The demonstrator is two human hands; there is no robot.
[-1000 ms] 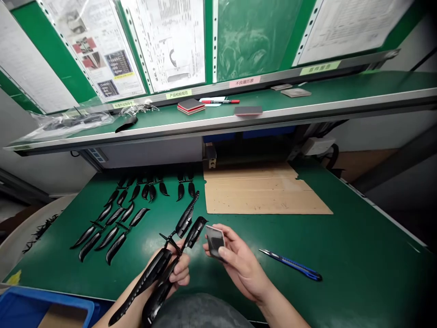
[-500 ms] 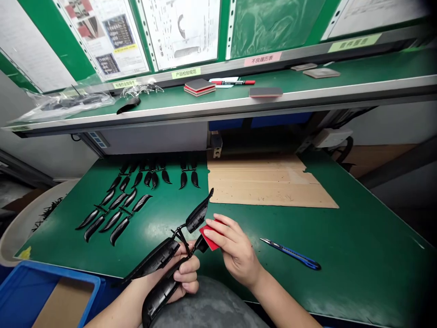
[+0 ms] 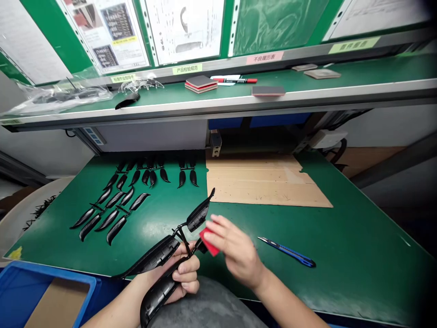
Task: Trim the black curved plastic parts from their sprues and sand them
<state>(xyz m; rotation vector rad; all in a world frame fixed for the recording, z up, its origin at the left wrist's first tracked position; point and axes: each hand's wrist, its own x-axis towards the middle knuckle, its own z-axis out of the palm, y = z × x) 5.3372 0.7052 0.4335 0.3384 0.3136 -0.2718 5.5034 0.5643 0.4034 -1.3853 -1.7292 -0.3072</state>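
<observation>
My left hand (image 3: 182,273) grips a black glossy plastic moulding (image 3: 160,257), long curved pieces joined by a thin runner, held above the near edge of the green table (image 3: 341,228). One piece (image 3: 199,215) points up and away. My right hand (image 3: 235,250) holds a small red sanding pad (image 3: 209,241) pressed against the part just below that upper piece; the hand looks slightly blurred.
Several black moulded parts (image 3: 116,209) lie in rows on the left. A cardboard sheet (image 3: 262,182) lies at the back centre. A blue utility knife (image 3: 288,252) lies right of my hand. A blue bin (image 3: 44,296) sits lower left. The shelf (image 3: 239,98) carries pads and a marker.
My right hand turned the pad from its grey face to its red face and brought it against the moulding, where it now shifts slightly. The left hand keeps its grip.
</observation>
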